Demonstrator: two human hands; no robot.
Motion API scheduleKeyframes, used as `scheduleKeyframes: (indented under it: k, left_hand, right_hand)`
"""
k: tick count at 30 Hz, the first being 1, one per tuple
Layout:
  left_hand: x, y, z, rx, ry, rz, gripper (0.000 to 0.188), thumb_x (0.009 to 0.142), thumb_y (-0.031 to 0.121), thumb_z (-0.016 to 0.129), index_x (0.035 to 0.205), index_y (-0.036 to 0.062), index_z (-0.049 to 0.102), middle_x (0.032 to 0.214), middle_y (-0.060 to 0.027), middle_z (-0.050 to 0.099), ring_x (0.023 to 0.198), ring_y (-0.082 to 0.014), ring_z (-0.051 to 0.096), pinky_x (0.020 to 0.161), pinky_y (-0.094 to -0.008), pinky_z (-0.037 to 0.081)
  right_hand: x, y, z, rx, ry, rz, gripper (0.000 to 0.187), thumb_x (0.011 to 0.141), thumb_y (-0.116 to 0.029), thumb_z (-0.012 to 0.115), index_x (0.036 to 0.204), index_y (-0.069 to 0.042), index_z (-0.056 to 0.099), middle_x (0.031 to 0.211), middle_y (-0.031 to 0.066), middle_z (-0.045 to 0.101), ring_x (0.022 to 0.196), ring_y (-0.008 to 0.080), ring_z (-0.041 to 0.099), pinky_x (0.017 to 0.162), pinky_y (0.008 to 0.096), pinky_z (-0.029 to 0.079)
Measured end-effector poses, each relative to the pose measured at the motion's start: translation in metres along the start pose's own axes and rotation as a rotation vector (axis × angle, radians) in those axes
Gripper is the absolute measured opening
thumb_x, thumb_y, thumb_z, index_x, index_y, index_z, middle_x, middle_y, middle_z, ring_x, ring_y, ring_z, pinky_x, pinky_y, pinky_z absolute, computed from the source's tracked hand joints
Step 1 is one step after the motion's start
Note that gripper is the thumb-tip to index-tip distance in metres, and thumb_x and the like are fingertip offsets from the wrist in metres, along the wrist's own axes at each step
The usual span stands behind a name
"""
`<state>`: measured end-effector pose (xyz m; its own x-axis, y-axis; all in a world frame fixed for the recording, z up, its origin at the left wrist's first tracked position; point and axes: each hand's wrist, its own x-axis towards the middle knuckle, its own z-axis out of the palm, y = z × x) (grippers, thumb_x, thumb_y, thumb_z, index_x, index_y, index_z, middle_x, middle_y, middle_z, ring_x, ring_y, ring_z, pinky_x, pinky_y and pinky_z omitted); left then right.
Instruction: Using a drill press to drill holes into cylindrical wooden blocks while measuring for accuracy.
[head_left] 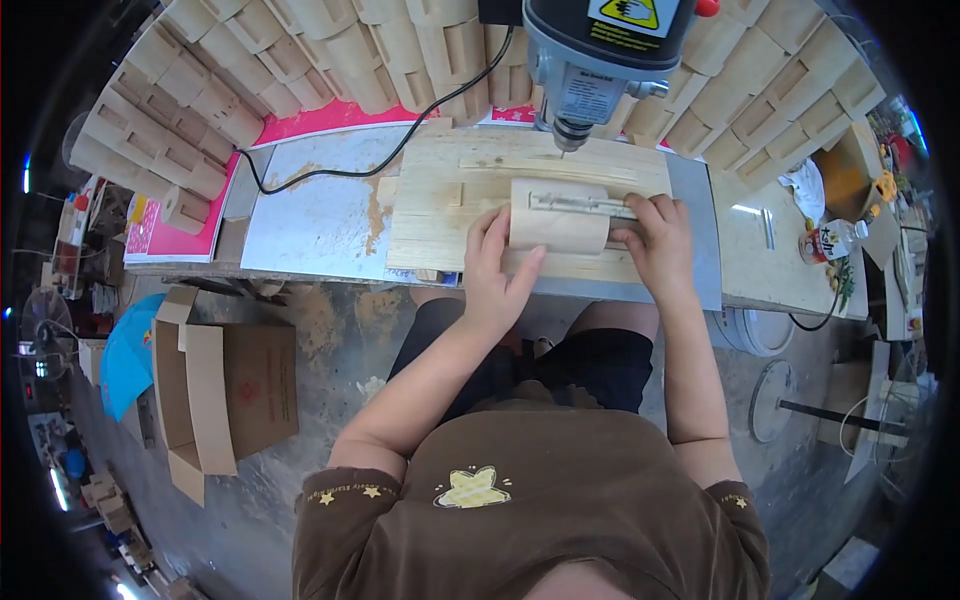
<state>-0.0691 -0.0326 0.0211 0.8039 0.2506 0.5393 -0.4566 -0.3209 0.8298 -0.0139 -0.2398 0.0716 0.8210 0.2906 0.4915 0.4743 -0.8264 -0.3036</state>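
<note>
A pale wooden cylinder point(556, 236) lies on its side on a wooden board point(425, 215), under the chuck of a bench drill press point(572, 135). Around its left end my left hand point(492, 270) is closed, the thumb along the front. A narrow, light-coloured strip point(580, 204) lies lengthwise on the cylinder's upper side, over a long rectangular outline. My right hand point(658, 238) is at the cylinder's right end, fingers closed on the strip's end and thumb close to the cylinder's edge. The drill's tip is a little beyond the cylinder, apart from it.
Stacked slotted wooden cylinders point(170, 130) line the back of the bench on both sides. A black cable point(400, 140) loops across the bench. A plastic bottle point(832, 242) stands at right. On the floor are an open cardboard box point(250, 385) and a white bucket point(755, 330).
</note>
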Motion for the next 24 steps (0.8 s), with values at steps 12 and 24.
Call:
scheduleKeyframes:
  k: [12,24]
  left_hand:
    - [0.050,-0.047,-0.023,0.326,-0.240,-0.071,0.061,0.059,0.024,0.081,0.115,0.0090,0.061,0.106,-0.0060,0.060,0.103,-0.0229,0.054,0.095,-0.0435,0.029]
    - [0.061,-0.068,-0.035,0.502,-0.328,0.044,0.049,0.058,0.029,0.080,0.102,0.0120,0.067,0.081,-0.0022,0.060,0.089,-0.0223,0.054,0.089,-0.0407,0.031]
  right_hand:
    - [0.042,0.004,0.031,-0.019,-0.003,0.009,0.044,0.062,-0.017,0.076,0.104,-0.012,0.062,0.089,0.0072,0.059,0.086,0.0288,0.053,0.078,0.0388,0.044]
    - [0.075,0.021,-0.006,0.758,0.188,0.160,0.043,0.081,-0.014,0.067,0.119,-0.005,0.052,0.107,0.0066,0.056,0.107,0.0182,0.051,0.089,0.0321,0.043]
